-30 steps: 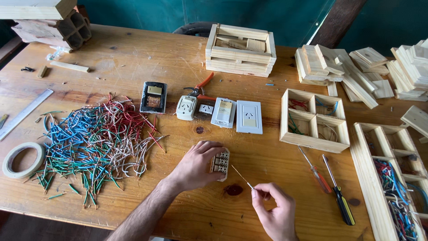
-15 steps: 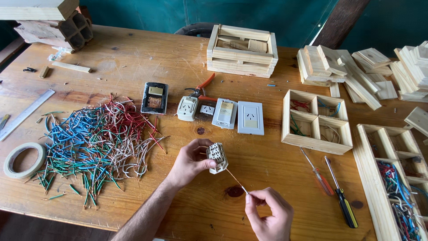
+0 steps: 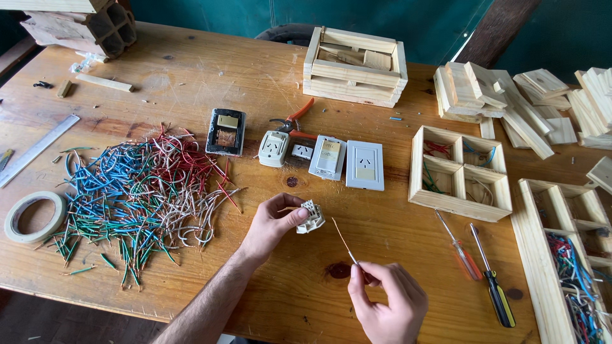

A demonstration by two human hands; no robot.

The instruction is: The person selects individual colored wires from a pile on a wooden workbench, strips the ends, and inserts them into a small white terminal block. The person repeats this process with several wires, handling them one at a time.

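White plastic socket insert (image 3: 310,217), light and rigid, sits pinched in the left hand (image 3: 271,226), while the right hand (image 3: 386,299) pinches a thin, bendable wire (image 3: 343,243) near its lower end.

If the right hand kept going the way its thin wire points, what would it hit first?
Most likely the small white socket part pinched in the left hand. The wire in the right hand slants up-left toward it, its tip just short; depth is hard to judge.
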